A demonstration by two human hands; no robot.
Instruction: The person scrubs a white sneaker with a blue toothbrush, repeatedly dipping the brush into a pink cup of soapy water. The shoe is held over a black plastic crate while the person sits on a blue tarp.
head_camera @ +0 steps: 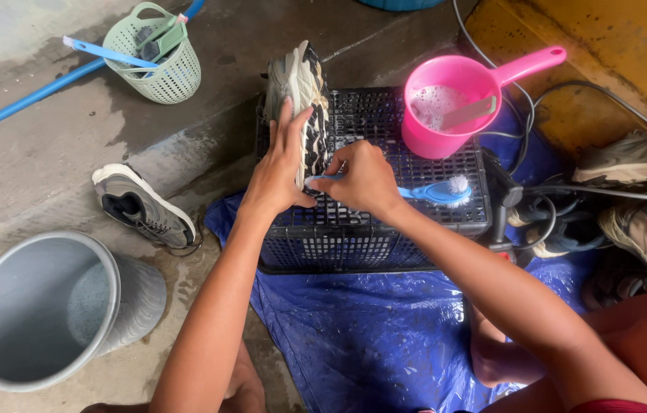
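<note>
Left hand (279, 170) clamps sneaker (304, 99) sole-up on black crate (415, 206); right hand (362, 180) grips blue brush (423, 191). Brace firmly, use short strokes along the tread.

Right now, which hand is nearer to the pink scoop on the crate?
Right. The right hand grips a blue brush against the shoe's sole, just below-left of the pink scoop. The left hand steadies the shoe on its far side, further from the scoop.

shoe (304, 92) on crate (415, 222) | scoop (453, 107) right of it | bucket (40, 306) far left
</note>
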